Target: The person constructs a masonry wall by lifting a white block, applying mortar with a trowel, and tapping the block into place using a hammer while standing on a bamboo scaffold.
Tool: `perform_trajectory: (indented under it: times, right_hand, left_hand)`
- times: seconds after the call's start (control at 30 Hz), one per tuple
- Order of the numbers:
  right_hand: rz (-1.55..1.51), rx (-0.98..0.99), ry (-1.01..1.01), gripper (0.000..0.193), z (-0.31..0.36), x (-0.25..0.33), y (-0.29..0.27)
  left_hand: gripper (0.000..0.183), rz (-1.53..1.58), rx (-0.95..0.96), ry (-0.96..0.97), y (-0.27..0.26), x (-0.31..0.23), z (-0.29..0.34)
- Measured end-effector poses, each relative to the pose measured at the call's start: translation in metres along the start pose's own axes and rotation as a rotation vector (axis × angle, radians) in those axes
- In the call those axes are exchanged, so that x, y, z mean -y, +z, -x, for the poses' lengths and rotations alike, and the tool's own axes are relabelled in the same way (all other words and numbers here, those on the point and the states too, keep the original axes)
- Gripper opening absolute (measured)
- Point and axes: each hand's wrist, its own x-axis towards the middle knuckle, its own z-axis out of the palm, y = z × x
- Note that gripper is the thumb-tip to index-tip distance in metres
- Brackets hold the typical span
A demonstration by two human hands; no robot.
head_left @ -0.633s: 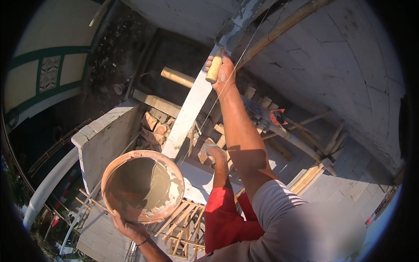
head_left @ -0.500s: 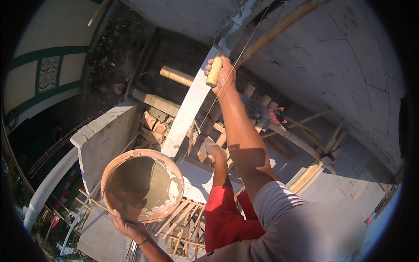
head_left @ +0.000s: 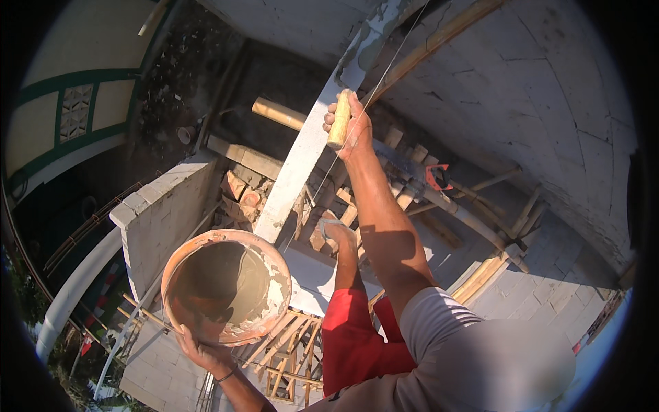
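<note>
My left hand [head_left: 206,353] holds an orange plastic basin [head_left: 226,285] from below; grey wet mortar fills it and smears its rim. My right hand [head_left: 351,127] is raised and closed on the wooden handle of a trowel [head_left: 340,118], against a tall white wall edge [head_left: 309,147]. A thin taut string [head_left: 374,93] runs past the hand along that edge. My red shorts and bare foot [head_left: 333,230] show below, standing on a white block ledge.
A white block wall [head_left: 542,110] curves on the right. A shorter block wall [head_left: 161,216] stands at left. Bamboo scaffold poles [head_left: 439,199], stacked bricks [head_left: 240,192] and a wooden slat platform [head_left: 288,343] lie far below. A green-trimmed building [head_left: 75,117] sits upper left.
My right hand with the trowel handle has shifted slightly along the white wall edge. The basin stays held in the same place.
</note>
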Motion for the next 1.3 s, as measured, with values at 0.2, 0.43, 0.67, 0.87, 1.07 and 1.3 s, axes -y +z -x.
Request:
perform_trajectory:
  times: [0.2,0.43,0.67,0.87,1.07,1.3]
  right_hand:
    - [0.026,0.028,0.016,0.041,0.014,-0.01,-0.01]
    - [-0.015,0.042,0.083,0.044,0.029,-0.015,-0.018]
    - [0.221,-0.065,0.1,0.043,0.041,-0.026,-0.029]
    - [0.312,-0.016,0.064,0.04,0.055,-0.028,-0.024]
    - [0.282,-0.002,0.075,0.043,0.063,-0.032,-0.02]
    - [0.303,-0.064,0.119,0.046,0.072,-0.04,-0.032]
  left_hand:
    - [0.048,-0.024,0.029,-0.003,-0.011,0.006,-0.003]
    - [0.043,0.012,0.025,0.0,0.001,0.001,0.001]
    - [0.043,0.049,0.048,-0.007,-0.001,0.006,-0.002]
    - [0.043,0.082,0.065,-0.029,0.002,0.003,-0.001]
    - [0.042,0.039,0.055,-0.014,-0.009,0.01,-0.003]
    - [0.04,0.052,0.045,-0.015,0.001,0.006,0.0]
